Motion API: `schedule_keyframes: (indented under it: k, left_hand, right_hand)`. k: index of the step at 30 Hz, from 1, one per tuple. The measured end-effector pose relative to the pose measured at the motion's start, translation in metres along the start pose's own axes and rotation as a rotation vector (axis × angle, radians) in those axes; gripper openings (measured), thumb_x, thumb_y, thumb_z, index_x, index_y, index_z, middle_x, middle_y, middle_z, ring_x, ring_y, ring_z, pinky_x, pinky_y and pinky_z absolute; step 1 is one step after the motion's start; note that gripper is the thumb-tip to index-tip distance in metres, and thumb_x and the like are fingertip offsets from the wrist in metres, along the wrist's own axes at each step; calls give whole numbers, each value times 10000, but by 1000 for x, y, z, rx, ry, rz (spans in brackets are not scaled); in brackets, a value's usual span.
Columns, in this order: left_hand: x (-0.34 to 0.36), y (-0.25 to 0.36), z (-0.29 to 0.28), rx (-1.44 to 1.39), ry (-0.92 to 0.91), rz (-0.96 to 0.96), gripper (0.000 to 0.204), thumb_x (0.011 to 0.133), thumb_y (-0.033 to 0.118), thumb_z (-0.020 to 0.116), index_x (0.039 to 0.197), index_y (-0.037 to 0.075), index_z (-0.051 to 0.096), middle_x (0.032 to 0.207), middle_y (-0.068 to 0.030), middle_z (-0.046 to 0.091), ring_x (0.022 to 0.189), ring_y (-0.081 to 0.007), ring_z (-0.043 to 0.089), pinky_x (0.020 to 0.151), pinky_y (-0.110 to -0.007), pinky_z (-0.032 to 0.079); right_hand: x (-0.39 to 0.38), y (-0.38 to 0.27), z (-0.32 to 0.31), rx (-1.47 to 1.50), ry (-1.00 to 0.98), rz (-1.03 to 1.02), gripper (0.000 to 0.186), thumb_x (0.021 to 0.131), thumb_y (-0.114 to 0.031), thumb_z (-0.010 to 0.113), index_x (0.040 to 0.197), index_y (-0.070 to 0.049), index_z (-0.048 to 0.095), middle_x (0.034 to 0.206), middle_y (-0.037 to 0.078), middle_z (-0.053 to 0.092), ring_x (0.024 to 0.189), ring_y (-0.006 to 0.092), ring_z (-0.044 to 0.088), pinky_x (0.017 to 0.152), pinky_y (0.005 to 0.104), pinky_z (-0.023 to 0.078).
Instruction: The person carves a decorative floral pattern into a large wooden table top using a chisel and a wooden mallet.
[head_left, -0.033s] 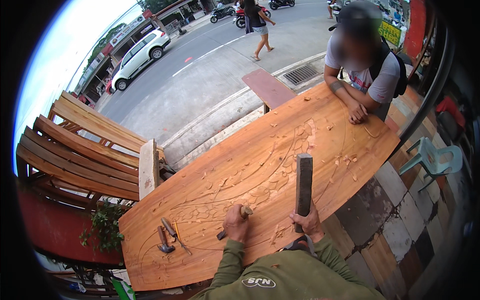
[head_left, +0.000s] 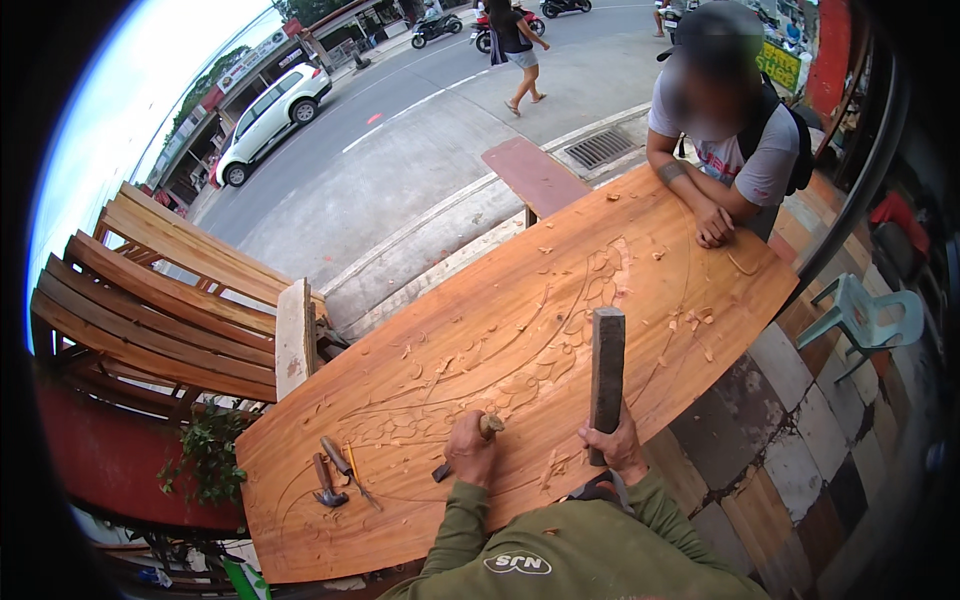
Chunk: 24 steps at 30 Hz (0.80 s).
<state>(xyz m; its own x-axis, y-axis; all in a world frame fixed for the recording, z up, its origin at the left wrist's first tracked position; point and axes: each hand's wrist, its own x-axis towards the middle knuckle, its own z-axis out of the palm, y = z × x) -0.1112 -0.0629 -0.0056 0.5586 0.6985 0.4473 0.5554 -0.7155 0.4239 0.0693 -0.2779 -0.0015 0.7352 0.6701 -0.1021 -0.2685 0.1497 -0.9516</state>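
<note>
A large wooden panel (head_left: 420, 500) with carved floral lines lies before me, strewn with shavings. My left hand (head_left: 469, 450) rests near its front edge, closed round a wooden-handled carving chisel (head_left: 491, 426); only the handle's butt shows, and the blade is hidden. To its right, my right hand (head_left: 617, 446) grips the lower end of a thick, dark, square wooden mallet (head_left: 607, 370), which stands upright over the panel. Close by the left hand is a small dark block (head_left: 441, 472). Farther left lie a hammer (head_left: 328, 484), a wooden-handled tool (head_left: 337, 457) and a thin yellow-handled tool (head_left: 361, 474).
A person (head_left: 735, 140) leans with folded arms on the panel's far right end. Slatted wooden benches (head_left: 160, 330) and a potted plant (head_left: 212, 455) stand left. A green plastic chair (head_left: 868, 315) is at right. Beyond is a street with a white car (head_left: 272, 120).
The white car on the street has shifted slightly to the left and down in the picture. Both hands, the chisel and the mallet hold nearly the same places.
</note>
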Motion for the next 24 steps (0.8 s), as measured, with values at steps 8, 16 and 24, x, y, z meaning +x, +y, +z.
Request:
schedule_keyframes:
  k: [8, 16, 24]
  left_hand:
    - [51, -16, -5, -1, -261, -252, 298, 881, 261, 826, 1124, 170, 681, 902, -167, 758, 854, -420, 738, 710, -525, 561]
    - [41, 2, -67, -139, -126, -18, 382, 846, 292, 908, 1131, 142, 702, 888, -108, 759, 794, -332, 749, 667, -431, 581]
    - [-11, 46, -55, -404, -498, 499, 354, 754, 196, 839, 1081, 171, 703, 850, -29, 606, 754, -255, 654, 639, -403, 529]
  right_hand:
    - [2, 0, -3, 3, 27, 22, 505, 834, -149, 864, 1221, -37, 560, 849, 24, 651, 738, 128, 644, 687, 302, 556]
    - [-2, 5, 4, 32, 11, 51, 485, 870, -137, 847, 1235, -31, 547, 898, 47, 631, 769, 158, 666, 699, 323, 578]
    - [-23, -7, 9, -129, 76, 44, 392, 875, -124, 843, 1160, -10, 599, 921, 53, 666, 799, 167, 679, 751, 323, 569]
